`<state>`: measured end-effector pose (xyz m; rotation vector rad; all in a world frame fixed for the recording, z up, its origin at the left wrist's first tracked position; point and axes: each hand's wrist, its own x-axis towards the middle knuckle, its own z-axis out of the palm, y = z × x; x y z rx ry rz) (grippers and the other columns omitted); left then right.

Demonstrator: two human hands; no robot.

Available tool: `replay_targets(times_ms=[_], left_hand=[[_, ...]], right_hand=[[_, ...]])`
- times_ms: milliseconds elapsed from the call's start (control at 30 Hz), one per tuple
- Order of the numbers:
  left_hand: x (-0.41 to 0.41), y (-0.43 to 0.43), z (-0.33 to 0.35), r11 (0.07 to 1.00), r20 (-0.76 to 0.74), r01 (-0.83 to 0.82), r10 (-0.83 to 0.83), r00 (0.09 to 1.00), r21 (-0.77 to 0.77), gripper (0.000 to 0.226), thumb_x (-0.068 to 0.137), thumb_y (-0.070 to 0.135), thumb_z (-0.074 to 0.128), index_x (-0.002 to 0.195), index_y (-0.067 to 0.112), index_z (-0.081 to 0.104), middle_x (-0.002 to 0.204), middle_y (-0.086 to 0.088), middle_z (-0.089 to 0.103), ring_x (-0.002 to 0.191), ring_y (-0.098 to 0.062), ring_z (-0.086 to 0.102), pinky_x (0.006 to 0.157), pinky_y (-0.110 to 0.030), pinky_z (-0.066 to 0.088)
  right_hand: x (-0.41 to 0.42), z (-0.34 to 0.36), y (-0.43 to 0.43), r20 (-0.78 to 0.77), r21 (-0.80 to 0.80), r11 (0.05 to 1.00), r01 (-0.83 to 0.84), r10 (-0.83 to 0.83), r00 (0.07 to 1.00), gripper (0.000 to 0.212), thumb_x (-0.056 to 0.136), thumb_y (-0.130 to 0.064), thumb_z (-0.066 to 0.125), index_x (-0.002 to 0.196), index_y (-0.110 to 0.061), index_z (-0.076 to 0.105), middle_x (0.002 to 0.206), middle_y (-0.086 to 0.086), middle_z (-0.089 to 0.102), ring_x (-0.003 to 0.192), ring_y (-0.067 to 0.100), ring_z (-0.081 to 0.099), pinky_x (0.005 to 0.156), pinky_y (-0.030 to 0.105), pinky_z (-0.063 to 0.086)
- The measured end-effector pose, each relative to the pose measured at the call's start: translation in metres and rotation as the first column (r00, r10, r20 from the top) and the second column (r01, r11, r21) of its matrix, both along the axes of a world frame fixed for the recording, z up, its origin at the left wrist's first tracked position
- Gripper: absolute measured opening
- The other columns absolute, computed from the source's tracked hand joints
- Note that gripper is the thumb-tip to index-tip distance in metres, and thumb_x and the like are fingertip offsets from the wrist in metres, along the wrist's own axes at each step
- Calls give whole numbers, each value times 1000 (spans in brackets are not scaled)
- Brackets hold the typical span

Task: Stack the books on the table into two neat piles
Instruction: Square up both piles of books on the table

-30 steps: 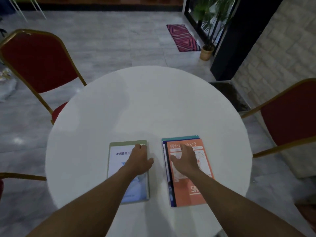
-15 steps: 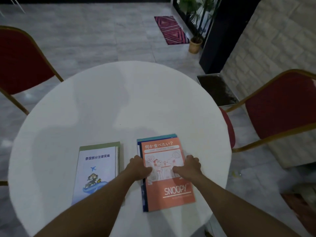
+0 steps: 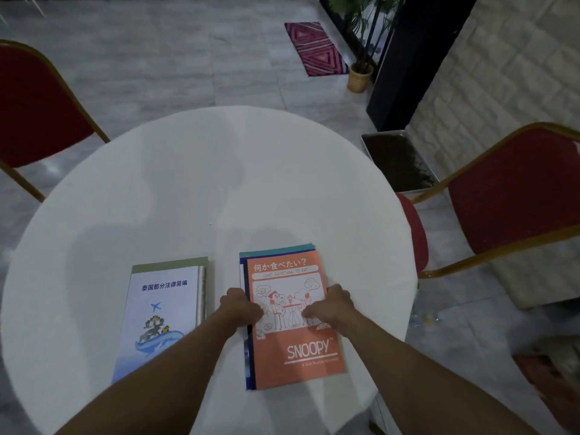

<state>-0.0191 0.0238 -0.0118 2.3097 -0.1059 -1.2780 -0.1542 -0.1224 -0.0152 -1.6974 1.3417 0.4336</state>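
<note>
Two piles of books lie side by side on the round white table (image 3: 201, 189). The left pile (image 3: 163, 312) has a white-blue book with a plane and Chinese title on top, over a green one. The right pile (image 3: 295, 340) is topped by an orange Snoopy book, with blue and teal covers showing beneath. My left hand (image 3: 240, 307) clasps the right pile's left edge. My right hand (image 3: 331, 306) clasps its right edge. Both thumbs rest on the orange cover.
Red chairs with gold frames stand at the left (image 3: 34, 108) and at the right (image 3: 514, 196) of the table. A tray of dark soil (image 3: 398, 161), a potted plant (image 3: 361, 76) and a patterned mat (image 3: 315, 48) are on the floor beyond.
My left hand left the left pile and went to the right pile's left edge. My right hand slid off the orange cover to its right edge. The view shifted right.
</note>
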Motion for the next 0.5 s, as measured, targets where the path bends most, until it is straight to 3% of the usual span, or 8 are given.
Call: replay_targets(times_ms=[200,333,400,500], left_hand=[[-2,4,-3,993,-21,-88,87,996,-79,29,83,10,74,87,20,47,95,-2,62,83,-21,66,69,-33,59],[-8,7,-5,987,11,-76,79,997,-142,49,87,11,70,117,16,31,104,-2,59,89,-19,65,50,-21,53],[-10,6,-6,987,108,-43,60,992,-154,43,89,12,67,118,13,36,115,-7,60,100,-25,67,54,-22,55],[-6,3,-3,987,249,12,29,968,-160,37,91,13,64,120,9,41,124,-13,54,112,-28,63,74,-34,61]], right_hand=[[3,3,3,22,-12,1000,4,-4,1000,72,76,-20,87,129,-10,39,126,10,64,110,29,69,90,42,61],[-1,3,1,104,27,1000,7,-10,994,68,80,-16,83,127,-16,34,125,6,63,106,24,68,77,35,62],[-4,2,2,182,59,998,14,-24,983,64,83,-11,79,129,-17,35,129,5,62,108,23,67,72,31,61],[-1,2,5,294,66,997,38,-56,954,62,87,-6,71,139,-17,39,135,5,63,119,26,65,91,44,61]])
